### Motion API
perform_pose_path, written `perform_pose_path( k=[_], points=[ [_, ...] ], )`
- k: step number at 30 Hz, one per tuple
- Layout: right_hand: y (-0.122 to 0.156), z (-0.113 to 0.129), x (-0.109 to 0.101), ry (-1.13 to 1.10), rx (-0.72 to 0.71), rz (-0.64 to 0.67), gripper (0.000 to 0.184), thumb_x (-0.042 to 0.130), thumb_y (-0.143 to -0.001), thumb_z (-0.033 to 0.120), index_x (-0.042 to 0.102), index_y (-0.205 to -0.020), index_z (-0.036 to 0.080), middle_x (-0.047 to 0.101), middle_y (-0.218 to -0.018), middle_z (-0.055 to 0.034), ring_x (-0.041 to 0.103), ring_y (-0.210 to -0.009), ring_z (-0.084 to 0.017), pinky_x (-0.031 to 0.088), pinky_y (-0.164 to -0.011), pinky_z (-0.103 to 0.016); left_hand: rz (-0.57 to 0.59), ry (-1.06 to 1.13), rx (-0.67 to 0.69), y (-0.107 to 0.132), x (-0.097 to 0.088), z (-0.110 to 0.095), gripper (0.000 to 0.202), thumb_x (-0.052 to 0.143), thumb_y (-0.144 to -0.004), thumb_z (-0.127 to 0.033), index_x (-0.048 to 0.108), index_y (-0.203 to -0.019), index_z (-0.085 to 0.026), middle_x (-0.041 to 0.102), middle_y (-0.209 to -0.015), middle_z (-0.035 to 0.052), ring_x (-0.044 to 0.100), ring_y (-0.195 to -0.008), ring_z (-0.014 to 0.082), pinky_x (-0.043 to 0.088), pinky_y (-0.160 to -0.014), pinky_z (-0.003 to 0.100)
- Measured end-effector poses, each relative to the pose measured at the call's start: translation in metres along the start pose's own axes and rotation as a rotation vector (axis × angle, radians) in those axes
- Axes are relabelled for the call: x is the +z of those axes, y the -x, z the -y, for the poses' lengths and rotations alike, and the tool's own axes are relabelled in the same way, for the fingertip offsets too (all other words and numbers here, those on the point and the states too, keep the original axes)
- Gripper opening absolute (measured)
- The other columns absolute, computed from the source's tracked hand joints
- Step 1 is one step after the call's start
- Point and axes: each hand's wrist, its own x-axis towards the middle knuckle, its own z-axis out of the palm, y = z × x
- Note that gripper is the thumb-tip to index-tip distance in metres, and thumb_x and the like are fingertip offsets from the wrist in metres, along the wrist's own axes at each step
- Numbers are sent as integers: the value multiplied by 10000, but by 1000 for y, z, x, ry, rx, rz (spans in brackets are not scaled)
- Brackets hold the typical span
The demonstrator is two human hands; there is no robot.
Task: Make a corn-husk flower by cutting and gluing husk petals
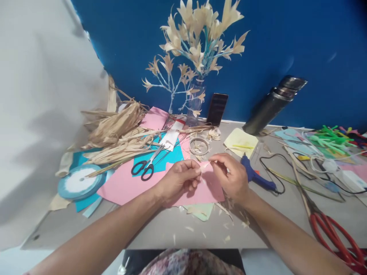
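A small pale strip of dried husk [204, 166] is pinched between my two hands above pink paper [210, 191]. My left hand [182, 180] is closed, thumb and forefinger gripping the strip's left end. The fingertips of my right hand [231, 178] are pressed together at its right end. Just left of my hands, black-handled scissors [147, 171] lie on blue paper [174, 154]. Behind them is a roll of tape [198, 146]. A blue glue gun [254, 175] rests right of my right hand.
Dried husks [117, 130] are heaped at the left beside a ribbon spool [82, 182]. Husk flowers [200, 34] stand at the back near a phone [218, 109] and a dark flask [271, 107]. Cords and large red-handled scissors [329, 229] lie at the right.
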Motion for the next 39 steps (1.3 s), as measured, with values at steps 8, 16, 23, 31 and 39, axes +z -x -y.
perform_pose_path(
  k=[8,16,23,31,39],
  points=[
    [-2,-6,-1,-602,654,372,418,573,-937,548,715,-873,160,625,-660,-7,523,-562,-112,390,-545,-235,-54,-140,32,-3,1,5,164,729,-762,-230,580,-746,-163,537,-532,-32,465,-449,83,365,-445,208],
    [3,1,6,-964,813,466,380,811,-753,479,647,-687,143,563,-592,22,400,-507,-67,289,-496,-214,34,-170,10,-4,-3,8,72,691,-679,-164,628,-701,-134,576,-544,-3,478,-447,92,392,-462,224],
    [3,3,4,-1180,941,374,420,862,-692,460,576,-632,157,515,-527,41,333,-457,-55,198,-459,-217,46,-72,83,-6,-9,3,31,598,-647,-114,601,-654,-145,538,-530,-5,449,-453,97,370,-454,226],
    [8,-5,-4,-954,857,321,339,813,-767,450,670,-723,145,596,-617,5,366,-501,-69,258,-499,-240,25,-95,21,-3,-3,-3,195,721,-730,-245,642,-882,-151,614,-684,12,518,-528,111,398,-491,234],
    [9,-1,0,-834,848,401,372,804,-758,492,678,-771,143,562,-601,28,432,-537,-80,346,-528,-221,-79,-401,67,1,3,-2,192,763,-717,-239,596,-717,-145,603,-654,0,473,-549,80,328,-517,212]
  ],
)
